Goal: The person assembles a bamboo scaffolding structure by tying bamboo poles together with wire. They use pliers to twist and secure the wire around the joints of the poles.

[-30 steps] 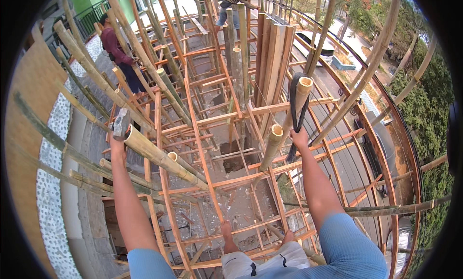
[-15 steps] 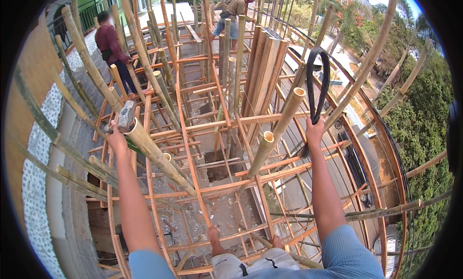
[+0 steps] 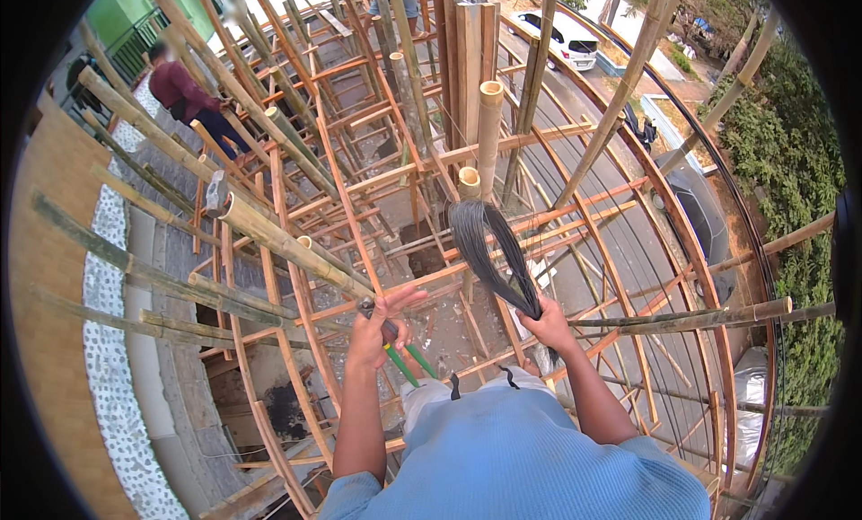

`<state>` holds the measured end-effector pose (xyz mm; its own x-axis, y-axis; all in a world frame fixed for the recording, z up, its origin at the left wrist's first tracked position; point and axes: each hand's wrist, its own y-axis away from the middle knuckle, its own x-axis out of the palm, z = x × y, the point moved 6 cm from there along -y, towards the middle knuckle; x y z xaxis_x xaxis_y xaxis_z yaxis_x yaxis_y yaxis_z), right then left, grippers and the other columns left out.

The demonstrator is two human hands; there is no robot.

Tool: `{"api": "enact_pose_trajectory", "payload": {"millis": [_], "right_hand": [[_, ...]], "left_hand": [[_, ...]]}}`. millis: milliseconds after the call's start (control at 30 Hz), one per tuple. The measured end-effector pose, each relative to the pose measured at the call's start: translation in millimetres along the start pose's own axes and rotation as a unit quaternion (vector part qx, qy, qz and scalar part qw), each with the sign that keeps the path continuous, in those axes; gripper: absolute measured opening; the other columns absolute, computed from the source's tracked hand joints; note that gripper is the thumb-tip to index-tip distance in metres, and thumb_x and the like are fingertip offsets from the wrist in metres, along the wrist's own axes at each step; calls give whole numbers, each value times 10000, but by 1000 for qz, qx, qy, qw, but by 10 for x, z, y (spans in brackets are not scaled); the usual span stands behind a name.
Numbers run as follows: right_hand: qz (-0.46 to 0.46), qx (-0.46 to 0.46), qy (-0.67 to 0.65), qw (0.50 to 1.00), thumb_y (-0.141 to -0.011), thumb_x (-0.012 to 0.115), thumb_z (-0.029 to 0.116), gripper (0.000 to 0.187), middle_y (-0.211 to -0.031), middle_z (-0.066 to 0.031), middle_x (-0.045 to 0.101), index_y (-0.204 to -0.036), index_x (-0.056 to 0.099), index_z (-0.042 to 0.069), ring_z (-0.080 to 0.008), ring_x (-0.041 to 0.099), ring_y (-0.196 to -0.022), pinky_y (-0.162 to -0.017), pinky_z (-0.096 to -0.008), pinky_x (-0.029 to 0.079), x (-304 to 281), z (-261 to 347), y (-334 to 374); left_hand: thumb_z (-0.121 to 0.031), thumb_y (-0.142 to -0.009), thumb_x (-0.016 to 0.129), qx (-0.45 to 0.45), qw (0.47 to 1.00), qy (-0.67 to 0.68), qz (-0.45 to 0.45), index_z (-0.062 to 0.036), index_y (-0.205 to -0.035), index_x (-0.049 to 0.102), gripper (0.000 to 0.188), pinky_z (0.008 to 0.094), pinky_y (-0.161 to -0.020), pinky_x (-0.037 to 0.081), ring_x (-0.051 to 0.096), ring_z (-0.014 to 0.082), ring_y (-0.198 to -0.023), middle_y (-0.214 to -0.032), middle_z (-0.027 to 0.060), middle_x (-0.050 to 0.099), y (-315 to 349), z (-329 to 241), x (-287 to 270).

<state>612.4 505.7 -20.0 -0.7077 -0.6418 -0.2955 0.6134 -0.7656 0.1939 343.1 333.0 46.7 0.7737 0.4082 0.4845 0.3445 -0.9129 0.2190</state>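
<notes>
My left hand (image 3: pixel 368 336) is closed around a pair of pincers (image 3: pixel 400 363) with green handles, some fingers stretched out past the tool. The handles point down toward my lap. In my right hand (image 3: pixel 549 326) I grip a looped bundle of dark tie wire (image 3: pixel 479 251) by its lower end; the loop leans up and to the left. A hammer (image 3: pixel 218 195) rests with its head at the top of a slanted bamboo pole (image 3: pixel 283 242), left of and beyond my left hand.
Wooden strips (image 3: pixel 350 210) form a lattice framework around and below me. Upright bamboo poles (image 3: pixel 489 134) rise ahead, and more poles (image 3: pixel 700 318) jut in from the right. A co-worker in a maroon top (image 3: pixel 180 89) stands far left. A white van (image 3: pixel 561 42) is on the road below.
My left hand has come away from the hammer, down and right with the pincers. My right hand has lowered the wire bundle inward toward my body. The view has tilted down.
</notes>
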Motion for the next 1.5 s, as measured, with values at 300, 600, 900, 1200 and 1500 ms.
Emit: {"api": "enact_pose_trajectory", "payload": {"millis": [300,600,900,1200,1500], "right_hand": [[139,-3,45,989,-728,694,71,205,-709,-6,575,-908,620,5,-96,511,-668,-633,-281,445,111,-41,222],[123,-38,111,985,-746,760,154,412,-916,-143,663,-1109,618,22,-246,617,-817,-766,-359,482,129,-140,101],[71,-70,-69,993,-768,786,184,849,-1409,-133,447,-1472,322,88,-275,504,-1246,-1023,-344,427,-221,801,424],[89,-97,21,991,-869,674,168,243,-790,-89,615,-1062,632,26,-192,593,-773,-748,-342,471,131,929,376],[146,-44,58,987,-900,637,175,183,-746,-88,568,-927,600,-2,-186,542,-716,-683,-332,454,124,918,455]], "left_hand": [[-572,-910,545,-94,966,98,222,35,-1303,491,725,223,-494,363,342,29,-463,-1215,261,609,-169,-70,960],[-338,-887,675,-94,958,-52,268,19,-1054,641,396,231,-507,343,380,50,-503,-1063,189,680,-160,-121,1277],[-276,-781,791,-79,963,-216,143,-25,-984,656,349,279,-655,459,595,120,-722,-856,67,697,-193,210,1021],[-222,-710,865,-90,952,-286,64,-2,-915,694,346,265,-710,472,588,92,-767,-843,11,675,-66,509,743],[-202,-686,882,-91,971,-205,85,-1,-1042,654,469,265,-729,491,604,90,-812,-853,14,667,-89,624,644]]}}
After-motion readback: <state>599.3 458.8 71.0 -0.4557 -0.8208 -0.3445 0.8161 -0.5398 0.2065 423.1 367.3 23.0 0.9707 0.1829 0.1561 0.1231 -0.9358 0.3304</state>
